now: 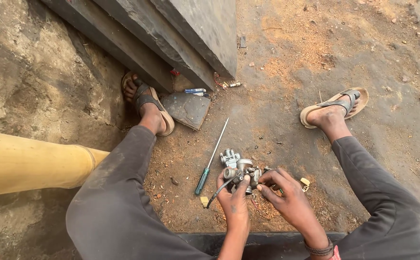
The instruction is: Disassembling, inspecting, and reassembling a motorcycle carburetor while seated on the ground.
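Observation:
A small grey metal carburetor (pixel 236 166) is held low over the dirt between my knees. My left hand (pixel 233 202) grips it from below, thumb up against its body, with a thin black hose curling down beside the fingers. My right hand (pixel 287 197) pinches the carburetor's right side with its fingertips. A long screwdriver with a green handle (pixel 212 156) lies on the ground just left of the carburetor, tip pointing away from me.
My sandalled feet (pixel 145 103) (pixel 332 108) rest on reddish dirt. Dark stone steps (pixel 171 38) rise at top centre, a flat grey stone (pixel 187 110) below them. A yellow cylinder (pixel 32 161) lies at left. Small scraps litter the ground.

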